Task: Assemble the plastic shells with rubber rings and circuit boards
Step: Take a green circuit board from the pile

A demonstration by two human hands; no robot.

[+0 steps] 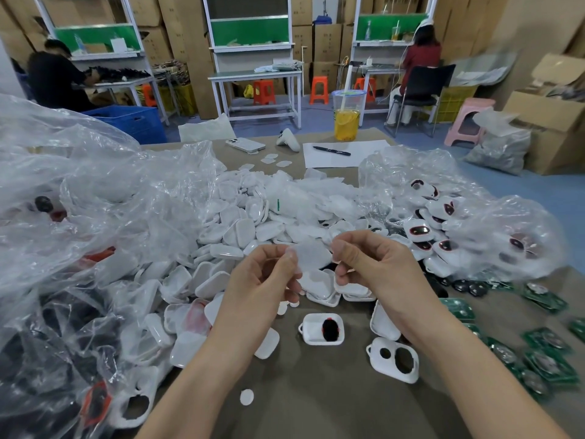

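Head view: a bare strip of table (316,391) lay open before the hands, hemmed by heaped white shells (234,232) on the left and green circuit boards (544,359) on the right. Clear plastic bags (79,217) veiled parts at far left. The left hand (266,277) and right hand (376,264) each pinched one blurred translucent piece (311,255) above the heap, its long axis running left to right.

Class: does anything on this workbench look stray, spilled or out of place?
A small white disc lies alone near the front edge, away from the shell heap. A drink cup shares the table with circuit boards.
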